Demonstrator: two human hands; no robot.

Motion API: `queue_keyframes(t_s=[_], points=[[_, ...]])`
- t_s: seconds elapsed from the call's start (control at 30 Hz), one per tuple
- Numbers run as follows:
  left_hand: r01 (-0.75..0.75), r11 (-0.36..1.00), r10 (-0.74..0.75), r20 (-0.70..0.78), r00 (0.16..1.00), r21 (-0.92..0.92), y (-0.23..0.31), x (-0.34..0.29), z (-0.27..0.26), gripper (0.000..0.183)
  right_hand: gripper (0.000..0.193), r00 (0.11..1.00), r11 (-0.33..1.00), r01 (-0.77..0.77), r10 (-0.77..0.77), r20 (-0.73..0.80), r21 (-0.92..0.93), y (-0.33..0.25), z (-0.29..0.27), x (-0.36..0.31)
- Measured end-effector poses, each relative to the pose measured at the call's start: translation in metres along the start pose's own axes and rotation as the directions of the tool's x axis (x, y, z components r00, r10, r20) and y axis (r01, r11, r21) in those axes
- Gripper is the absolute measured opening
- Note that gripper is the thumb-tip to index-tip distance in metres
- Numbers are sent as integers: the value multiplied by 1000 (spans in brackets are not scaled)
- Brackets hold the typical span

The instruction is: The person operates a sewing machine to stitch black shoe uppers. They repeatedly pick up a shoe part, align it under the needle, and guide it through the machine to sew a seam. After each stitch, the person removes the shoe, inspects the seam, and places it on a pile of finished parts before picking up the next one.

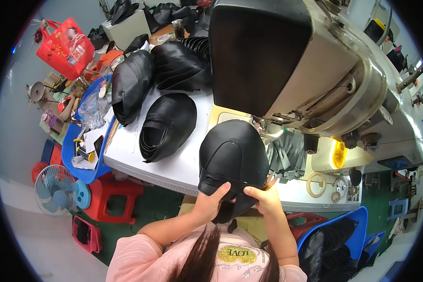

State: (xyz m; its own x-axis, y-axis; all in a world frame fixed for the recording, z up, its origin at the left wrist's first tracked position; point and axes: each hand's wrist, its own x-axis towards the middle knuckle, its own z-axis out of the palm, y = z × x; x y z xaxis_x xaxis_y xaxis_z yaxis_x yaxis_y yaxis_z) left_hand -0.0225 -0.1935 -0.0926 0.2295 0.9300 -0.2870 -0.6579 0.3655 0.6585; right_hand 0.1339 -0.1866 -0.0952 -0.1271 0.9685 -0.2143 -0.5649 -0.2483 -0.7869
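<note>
In front of my chest I hold a black leather shoe upper [234, 152], its rounded toe end pointing away from me toward the sewing machine [333, 94]. My left hand [210, 201] grips its near left edge, thumb on top and fingers hidden underneath. On the near right edge my right hand [267, 197] is closed the same way, thumb pressing on the leather beside a loose flap. The far end of the upper lies just below the needle area, which it partly covers. To its left on the white table [150, 165] rests a nested stack of black shoe uppers [168, 124].
More stacked uppers [132, 87] lie farther back. Dark grey strips [286, 152] sit right of the machine's base. A blue tray [75, 160] with scraps stands left, above a red stool [113, 195] and a fan [56, 190]. At lower right, a blue bin [362, 221] holds black pieces.
</note>
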Motion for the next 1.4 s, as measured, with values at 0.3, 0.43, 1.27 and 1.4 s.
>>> queue_keyframes(t_s=[0.3,0.43,1.27,1.4], points=[[-37,998,39,-39,998,48,-17,4,-1,33,44,998,991,52,-56,-36,-123,-7,-4,0],[11,1000,-10,-44,999,21,-13,2,2,32,45,999,997,-6,3,-37,-71,-10,-2,1],[415,908,-325,543,774,-49,19,26,-70,53,50,990,987,-121,112,89,107,-12,-42,-7],[412,908,-306,546,780,-79,15,26,-69,53,47,987,987,-144,139,80,68,-13,-46,-9]])
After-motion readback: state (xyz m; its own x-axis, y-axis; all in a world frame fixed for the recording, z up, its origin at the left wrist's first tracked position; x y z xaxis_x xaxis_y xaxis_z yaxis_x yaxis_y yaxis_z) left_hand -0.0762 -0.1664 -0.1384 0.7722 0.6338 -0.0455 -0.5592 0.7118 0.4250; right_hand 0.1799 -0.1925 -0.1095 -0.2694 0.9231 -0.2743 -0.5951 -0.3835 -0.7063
